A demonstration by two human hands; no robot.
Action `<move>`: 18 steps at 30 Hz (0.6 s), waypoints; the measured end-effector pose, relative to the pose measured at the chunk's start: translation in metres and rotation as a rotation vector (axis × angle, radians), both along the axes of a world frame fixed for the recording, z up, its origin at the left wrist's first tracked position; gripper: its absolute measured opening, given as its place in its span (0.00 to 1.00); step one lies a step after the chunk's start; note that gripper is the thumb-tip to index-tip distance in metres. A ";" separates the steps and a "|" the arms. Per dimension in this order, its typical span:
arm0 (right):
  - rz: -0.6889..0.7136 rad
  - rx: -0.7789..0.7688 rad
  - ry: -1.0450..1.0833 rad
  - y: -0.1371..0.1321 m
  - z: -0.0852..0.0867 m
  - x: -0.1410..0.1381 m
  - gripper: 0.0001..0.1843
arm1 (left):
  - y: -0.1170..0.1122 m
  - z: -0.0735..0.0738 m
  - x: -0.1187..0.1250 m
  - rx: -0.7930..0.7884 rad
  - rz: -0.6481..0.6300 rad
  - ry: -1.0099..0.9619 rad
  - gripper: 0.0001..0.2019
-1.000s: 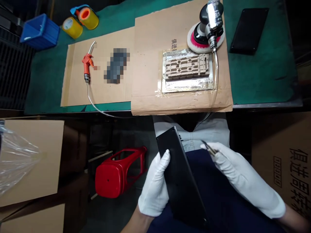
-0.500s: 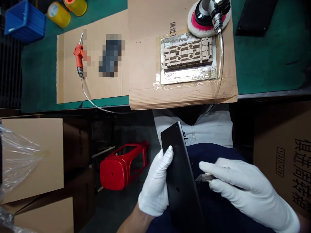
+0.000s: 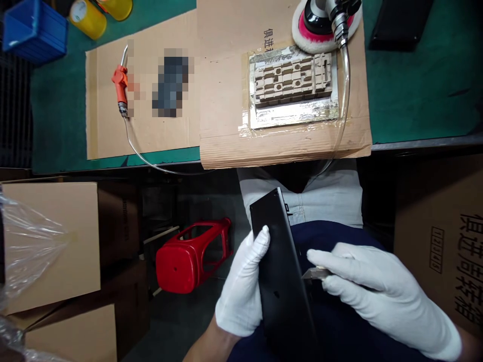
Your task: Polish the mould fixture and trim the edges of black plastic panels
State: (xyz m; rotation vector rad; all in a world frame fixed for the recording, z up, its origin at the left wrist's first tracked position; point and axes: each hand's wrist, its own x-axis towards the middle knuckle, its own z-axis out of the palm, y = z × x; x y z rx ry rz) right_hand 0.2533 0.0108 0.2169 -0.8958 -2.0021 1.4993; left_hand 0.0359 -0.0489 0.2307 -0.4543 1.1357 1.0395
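one black panel [image 3: 281, 271] clamped in left fingers [image 3: 260, 243], blade [image 3: 314, 273] pinched between right fingers [image 3: 335, 263]

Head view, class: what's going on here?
A person in white gloves is working on a black panel. The left hand grips it; the right hand pinches a small blade, its tip at the panel's long edge. A polisher and an orange air gun are on the bench.
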 end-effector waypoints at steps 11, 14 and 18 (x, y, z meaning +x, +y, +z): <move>0.009 -0.010 0.015 -0.001 -0.001 0.000 0.22 | 0.002 -0.001 0.002 -0.008 -0.001 0.022 0.11; -0.009 -0.013 0.013 -0.001 0.000 -0.001 0.23 | 0.000 0.001 0.001 -0.012 -0.002 -0.002 0.11; 0.017 -0.001 0.018 -0.001 -0.001 0.000 0.22 | -0.001 0.001 0.001 -0.007 0.007 0.002 0.10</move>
